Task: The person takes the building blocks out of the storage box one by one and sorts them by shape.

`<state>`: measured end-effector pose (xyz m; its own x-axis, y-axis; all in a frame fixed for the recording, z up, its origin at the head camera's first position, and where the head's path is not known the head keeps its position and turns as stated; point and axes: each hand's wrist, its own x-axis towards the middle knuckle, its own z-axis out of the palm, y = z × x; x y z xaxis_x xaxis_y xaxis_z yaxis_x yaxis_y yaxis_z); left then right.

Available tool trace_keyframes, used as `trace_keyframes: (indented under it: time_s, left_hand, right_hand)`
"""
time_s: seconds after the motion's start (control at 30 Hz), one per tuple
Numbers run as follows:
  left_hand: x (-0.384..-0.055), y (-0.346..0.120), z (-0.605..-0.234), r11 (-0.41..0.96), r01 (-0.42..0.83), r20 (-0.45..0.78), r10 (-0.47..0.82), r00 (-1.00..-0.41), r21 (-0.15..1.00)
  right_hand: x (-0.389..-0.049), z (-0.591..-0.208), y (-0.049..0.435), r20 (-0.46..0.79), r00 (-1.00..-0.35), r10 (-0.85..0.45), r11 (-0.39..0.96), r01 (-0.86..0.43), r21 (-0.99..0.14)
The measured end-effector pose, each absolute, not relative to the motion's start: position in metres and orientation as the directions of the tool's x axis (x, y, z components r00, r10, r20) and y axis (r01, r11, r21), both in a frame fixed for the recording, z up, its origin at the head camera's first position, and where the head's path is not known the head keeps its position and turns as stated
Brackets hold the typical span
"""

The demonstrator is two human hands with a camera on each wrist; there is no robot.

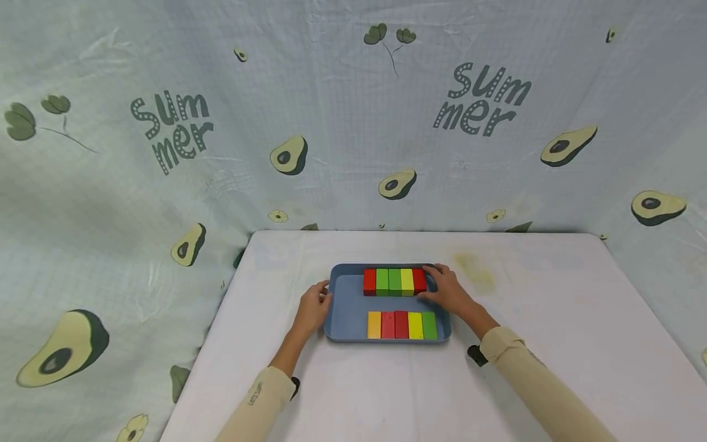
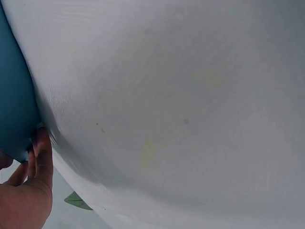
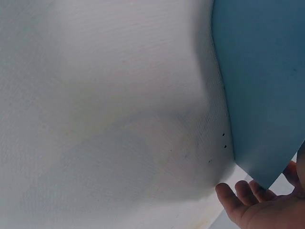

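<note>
A blue-grey tray (image 1: 348, 307) lies on the table, holding two rows of coloured blocks. At its left rim, my left hand (image 1: 313, 307) pinches the wall; the left wrist view shows the fingers (image 2: 44, 155) against the outer side. My right hand (image 1: 448, 293) reaches over the right rim, thumb and finger at either end of the red block (image 1: 419, 280) that closes the back row. Its other fingers (image 3: 231, 198) stay outside the tray wall in the right wrist view. The block itself is hidden there behind the wall.
The back row also has a red block (image 1: 369, 282), two green ones and a yellow one. In the front row stand an orange block (image 1: 374, 325), two red, one yellow and one green. White cloth covers the table (image 1: 386, 393); an avocado-print curtain (image 1: 342, 110) hangs behind.
</note>
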<state>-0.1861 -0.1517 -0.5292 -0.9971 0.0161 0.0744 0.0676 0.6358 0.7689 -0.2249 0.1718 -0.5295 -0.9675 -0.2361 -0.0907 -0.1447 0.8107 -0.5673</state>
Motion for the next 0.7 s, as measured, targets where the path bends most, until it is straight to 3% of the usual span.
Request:
trace_keyframes:
  time_s: [0.7]
  left_hand:
    - [-0.1855,-0.1529,-0.5261,0.637,0.051,0.048,0.021,-0.999,0.769]
  right_hand:
    - [-0.2240,-0.5259,0.1709,-0.099,-0.966,-0.239,0.816,-0.145,-0.559]
